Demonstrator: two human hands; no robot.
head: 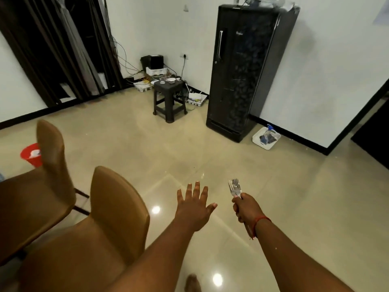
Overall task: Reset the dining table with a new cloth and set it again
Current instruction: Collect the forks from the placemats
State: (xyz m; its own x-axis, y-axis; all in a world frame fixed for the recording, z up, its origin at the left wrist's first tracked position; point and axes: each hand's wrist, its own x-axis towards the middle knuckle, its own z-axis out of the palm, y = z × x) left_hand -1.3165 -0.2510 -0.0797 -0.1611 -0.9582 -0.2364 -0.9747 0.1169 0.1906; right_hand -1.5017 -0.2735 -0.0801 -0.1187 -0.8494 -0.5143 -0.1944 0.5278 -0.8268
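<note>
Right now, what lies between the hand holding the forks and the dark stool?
In the head view, only bare glossy floor lies between the right hand gripping the forks and the stool.

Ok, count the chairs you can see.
2. One chair is nearest, just left of the open left hand. The other chair stands further left, beside the red bucket. More may be out of view.

A black refrigerator (246,76) stands against the white wall (315,70); left of it a dark plastic stool (169,98), nearer two tan chairs (101,228) on glossy beige floor tiles (294,197).
</note>
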